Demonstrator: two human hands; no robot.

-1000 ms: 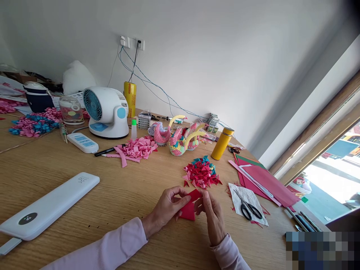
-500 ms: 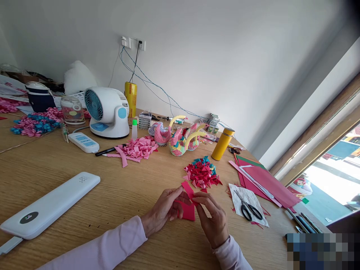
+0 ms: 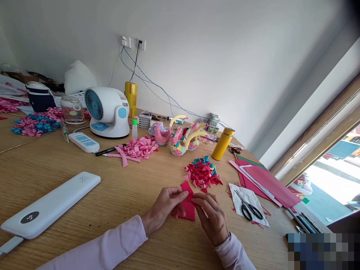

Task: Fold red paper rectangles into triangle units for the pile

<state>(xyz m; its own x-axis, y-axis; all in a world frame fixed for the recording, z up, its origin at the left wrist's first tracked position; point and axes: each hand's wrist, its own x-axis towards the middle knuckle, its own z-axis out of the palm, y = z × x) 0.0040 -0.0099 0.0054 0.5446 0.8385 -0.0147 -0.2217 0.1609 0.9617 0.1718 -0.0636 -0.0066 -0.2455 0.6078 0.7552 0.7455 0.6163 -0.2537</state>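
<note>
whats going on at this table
A person in pale pink sleeves is working a small red paper piece on the wooden table. The left hand pinches its left edge and the right hand presses on its right side. Just beyond lies a pile of folded red and teal triangles, with black scissors on a white sheet to the right and paper swans further back.
</note>
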